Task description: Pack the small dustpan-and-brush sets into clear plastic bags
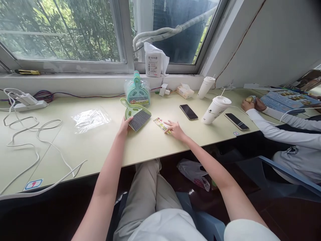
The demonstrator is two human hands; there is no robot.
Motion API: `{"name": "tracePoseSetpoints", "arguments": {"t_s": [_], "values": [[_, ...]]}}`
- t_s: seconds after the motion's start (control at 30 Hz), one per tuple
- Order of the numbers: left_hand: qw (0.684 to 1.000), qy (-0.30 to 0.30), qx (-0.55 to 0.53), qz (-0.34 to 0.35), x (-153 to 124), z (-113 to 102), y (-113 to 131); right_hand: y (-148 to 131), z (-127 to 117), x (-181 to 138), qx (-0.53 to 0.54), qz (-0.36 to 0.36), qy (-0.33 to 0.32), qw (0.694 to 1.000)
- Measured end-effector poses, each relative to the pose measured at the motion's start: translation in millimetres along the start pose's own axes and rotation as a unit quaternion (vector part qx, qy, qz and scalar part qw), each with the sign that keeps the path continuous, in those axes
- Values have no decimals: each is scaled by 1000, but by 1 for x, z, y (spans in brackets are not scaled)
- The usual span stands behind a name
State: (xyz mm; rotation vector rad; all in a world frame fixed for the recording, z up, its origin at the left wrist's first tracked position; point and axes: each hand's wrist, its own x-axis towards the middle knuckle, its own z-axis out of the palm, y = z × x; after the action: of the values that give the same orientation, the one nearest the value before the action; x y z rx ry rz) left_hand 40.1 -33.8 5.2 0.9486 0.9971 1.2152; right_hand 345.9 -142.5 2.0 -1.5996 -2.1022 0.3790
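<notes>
My left hand is closed on the edge of a small green dustpan, with a grey-bristled hand brush lying in it. The pair is tilted just over the table. My right hand rests with fingers spread on the end of a printed card lying flat on the tabletop. Behind the dustpan, a wrapped stack of similar teal dustpans and brushes leans by the sill. To the left lies a clear plastic bag.
On the right stand two white cups with straws, near two phones and a tissue pack. White cables and a power strip spread over the left side. Another person's hands hold a small object at far right.
</notes>
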Motion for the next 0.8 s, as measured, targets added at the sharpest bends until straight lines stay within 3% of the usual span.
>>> {"name": "tracePoseSetpoints", "arguments": {"t_s": [0.1, 0.17, 0.27, 0.47, 0.53, 0.67, 0.8], "values": [[1000, -6, 12, -11, -2, 1, 0, 4, -1, -11, -18, 99, 87, 991], [1000, -12, 15, -14, -1, 1, 0, 4, 2, -13, -43, 148, 109, 982], [1000, -20, 10, -4, 0, -1, -1, 6, 5, -10, -42, 173, 94, 980], [999, -42, -4, 13, 3, 2, -3, 15, -18, -3, 105, 216, 11, 971], [999, -42, 5, 20, 2, 4, -5, 10, -29, 2, 156, 200, -4, 967], [998, -59, 21, 9, -2, 5, -6, -22, -44, 26, 267, 61, -65, 960], [994, -107, 28, 13, -11, 5, 0, -61, -36, 66, 212, -1, -136, 968]]}}
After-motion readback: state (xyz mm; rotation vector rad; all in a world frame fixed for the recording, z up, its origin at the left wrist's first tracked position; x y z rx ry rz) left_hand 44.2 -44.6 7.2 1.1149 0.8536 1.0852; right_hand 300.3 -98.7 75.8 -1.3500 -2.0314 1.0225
